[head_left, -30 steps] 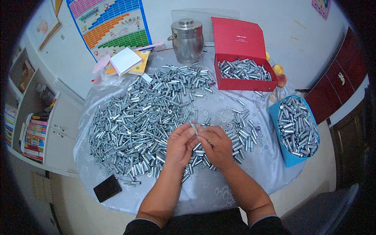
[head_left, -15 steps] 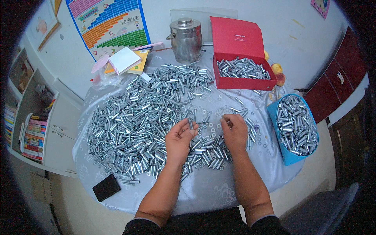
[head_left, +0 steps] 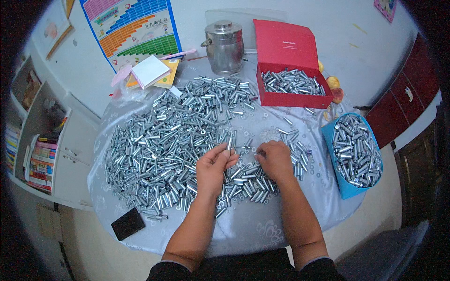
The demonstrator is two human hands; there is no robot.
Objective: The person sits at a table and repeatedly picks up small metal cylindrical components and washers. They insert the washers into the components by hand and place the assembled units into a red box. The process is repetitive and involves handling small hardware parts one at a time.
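Upright between the thumb and fingers of my left hand (head_left: 214, 165) is a shiny metal sleeve (head_left: 229, 142). To its right, my right hand (head_left: 273, 160) reaches down with curled fingers at the scattered flat washers (head_left: 253, 151). Whether its fingertips pinch a washer cannot be made out. A broad heap of metal sleeves and bolts (head_left: 154, 145) spreads over the left and middle of the table. A smaller loose group of bolts (head_left: 300, 157) lies just right of my right hand.
At the back stands an open red box (head_left: 295, 99) of metal pieces, with a steel canister (head_left: 224, 49) to its left. A blue bin (head_left: 349, 191) full of bolts is at the right edge. A black phone (head_left: 128, 224) lies front left, and notebooks (head_left: 150, 71) rest back left.
My right hand has moved a little left, towards my left hand, and its fingers have turned down to the washers. My left thumb and fingers have closed more around the sleeve.
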